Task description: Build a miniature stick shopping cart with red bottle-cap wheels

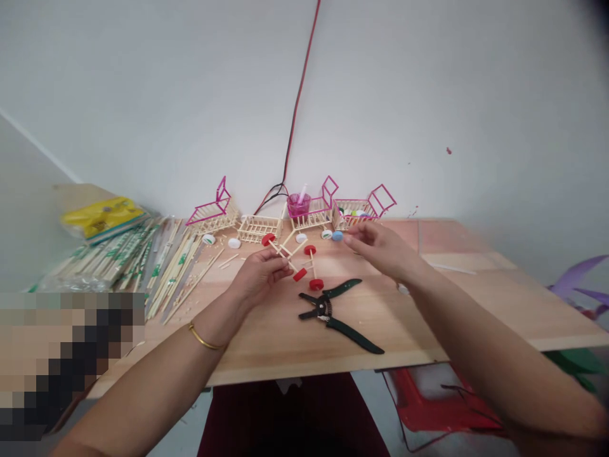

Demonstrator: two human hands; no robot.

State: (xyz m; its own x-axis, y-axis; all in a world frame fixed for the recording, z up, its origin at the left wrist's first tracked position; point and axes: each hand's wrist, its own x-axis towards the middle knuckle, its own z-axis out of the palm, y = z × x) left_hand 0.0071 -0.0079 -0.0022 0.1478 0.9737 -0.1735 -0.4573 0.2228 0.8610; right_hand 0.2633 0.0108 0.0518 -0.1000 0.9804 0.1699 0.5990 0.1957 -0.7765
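Left hand (264,273): holds red-wheeled stick frame (289,256) over table (438,311), nearer back edge
Right hand (380,249): fingers narrow near blue cap (337,236) — cannot tell if holding
Pliers (323,308): narrow gap to front edge

1. Soft, fairly even light fills the scene; its source lies out of view.
2. The pale wall (190,82) looks flat and greyish, dimming toward the right, where the upper corner falls nearly black.
3. Shadows on the table (485,304) are faint; the space beneath it is much darker.
4. Small highlights catch the clear plastic packaging (80,282) and the bracelet (204,341).
5. Wide-angle distortion bows the table's front edge and stretches the forearms (157,374) toward the lower corners.
6. Thin sticks on the red-wheeled frame (299,275) look soft.
7. Coarse pixel blocks mask the lower left.
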